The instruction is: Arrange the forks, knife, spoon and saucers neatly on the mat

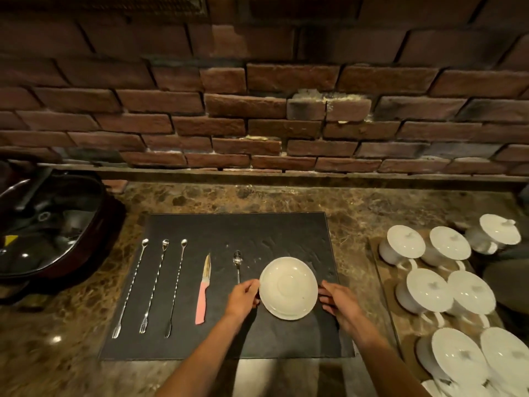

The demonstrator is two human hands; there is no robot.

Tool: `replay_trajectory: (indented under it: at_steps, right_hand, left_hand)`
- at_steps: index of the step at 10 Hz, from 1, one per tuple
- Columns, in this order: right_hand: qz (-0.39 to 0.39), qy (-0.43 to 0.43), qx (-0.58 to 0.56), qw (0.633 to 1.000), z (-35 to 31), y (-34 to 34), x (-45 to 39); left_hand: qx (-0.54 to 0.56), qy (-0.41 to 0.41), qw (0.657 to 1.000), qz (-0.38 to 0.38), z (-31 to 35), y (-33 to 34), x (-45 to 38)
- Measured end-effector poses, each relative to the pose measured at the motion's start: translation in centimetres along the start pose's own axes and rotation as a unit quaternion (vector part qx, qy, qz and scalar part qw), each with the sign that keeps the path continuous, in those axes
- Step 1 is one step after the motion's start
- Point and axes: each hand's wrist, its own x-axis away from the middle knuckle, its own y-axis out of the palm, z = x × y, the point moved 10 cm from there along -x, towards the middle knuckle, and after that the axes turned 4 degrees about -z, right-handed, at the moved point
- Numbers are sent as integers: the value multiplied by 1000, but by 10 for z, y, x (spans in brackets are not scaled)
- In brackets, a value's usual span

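On mat (243,233): saucer (288,287) gripped between left hand (242,299), right hand (340,303) fingers.

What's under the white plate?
The saucer rests on the dark mat, held at its edges by the left hand and right hand. Anything directly beneath is hidden.

Spoon (237,263) handle behind left hand (243,298)

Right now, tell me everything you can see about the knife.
The knife has a pink handle and a short pointed blade of pale, shiny metal. It lies flat on the dark mat, tip toward the wall and handle toward the person, between the rightmost fork and the spoon. Neither hand touches it.
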Motion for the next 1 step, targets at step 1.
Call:
replay_trajectory:
  at_steps: [1]
  right_hand:
    - [43, -35, 17, 998, -12, -12, 26]
  left_hand:
    - [-66, 11, 997, 38, 7, -21, 20]
